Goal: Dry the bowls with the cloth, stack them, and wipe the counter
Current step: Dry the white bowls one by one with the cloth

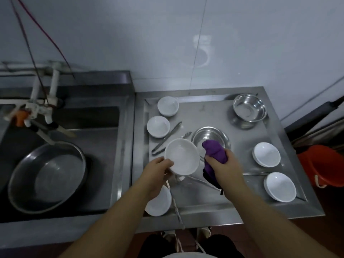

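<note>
My left hand (158, 169) grips a white bowl (181, 156) by its near rim, holding it above the steel counter (214, 203). Right beside it, my right hand (222, 163) holds a bunched purple cloth (214, 149), just apart from the bowl's rim. Several other white bowls sit on the counter: two at the back left (168, 106) (158, 126), two on the right (266, 154) (279, 186), and one under my left forearm (160, 202).
Two steel bowls stand on the counter, one in the middle (210, 137) behind the cloth and one at the back right (249, 108). Metal tongs (166, 138) lie left of centre. A sink with a large steel basin (47, 175) is at left, an orange bucket (324, 164) at right.
</note>
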`<action>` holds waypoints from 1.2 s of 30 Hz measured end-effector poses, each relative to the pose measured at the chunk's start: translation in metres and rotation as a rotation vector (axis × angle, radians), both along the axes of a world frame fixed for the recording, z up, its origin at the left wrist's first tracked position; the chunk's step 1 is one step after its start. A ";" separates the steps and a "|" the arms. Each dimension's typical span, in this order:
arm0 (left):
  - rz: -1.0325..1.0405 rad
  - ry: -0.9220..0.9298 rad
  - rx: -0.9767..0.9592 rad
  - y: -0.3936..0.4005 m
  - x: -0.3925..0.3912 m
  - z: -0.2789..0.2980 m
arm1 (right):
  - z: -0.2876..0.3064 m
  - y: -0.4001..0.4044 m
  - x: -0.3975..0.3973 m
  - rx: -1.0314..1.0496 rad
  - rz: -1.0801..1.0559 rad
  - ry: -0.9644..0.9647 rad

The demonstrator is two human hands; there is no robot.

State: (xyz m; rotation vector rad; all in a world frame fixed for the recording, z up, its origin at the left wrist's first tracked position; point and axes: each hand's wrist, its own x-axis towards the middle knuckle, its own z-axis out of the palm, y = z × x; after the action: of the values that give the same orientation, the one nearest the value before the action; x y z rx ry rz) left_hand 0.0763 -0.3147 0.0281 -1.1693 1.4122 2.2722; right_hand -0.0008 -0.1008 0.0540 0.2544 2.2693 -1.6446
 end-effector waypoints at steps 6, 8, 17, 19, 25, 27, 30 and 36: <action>0.067 0.184 0.239 -0.003 0.008 0.056 | 0.046 -0.038 0.006 -0.194 0.002 -0.002; 0.077 0.247 0.276 -0.005 0.012 0.071 | 0.061 -0.046 0.010 -0.254 -0.018 -0.014; -0.023 0.424 0.496 -0.034 0.012 0.115 | 0.120 -0.080 0.021 -0.170 0.049 0.166; -0.013 0.444 0.487 -0.037 0.013 0.120 | 0.132 -0.084 0.022 -0.084 0.073 0.261; -0.056 0.518 0.420 -0.028 0.009 0.149 | 0.175 -0.082 0.024 0.156 0.300 0.632; -0.098 0.510 0.409 -0.025 0.007 0.157 | 0.185 -0.079 0.024 0.289 0.563 0.705; -0.133 0.472 0.449 -0.022 0.007 0.163 | 0.194 -0.077 0.016 0.284 0.795 0.869; -0.021 0.463 0.491 -0.009 0.007 0.172 | 0.201 -0.075 -0.005 0.548 0.946 1.346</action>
State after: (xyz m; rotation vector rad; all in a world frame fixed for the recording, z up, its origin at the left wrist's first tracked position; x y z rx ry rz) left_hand 0.0832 -0.3238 0.1999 -0.4979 0.8776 2.7651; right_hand -0.0059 -0.1755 0.2548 -1.9979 2.7354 -0.5787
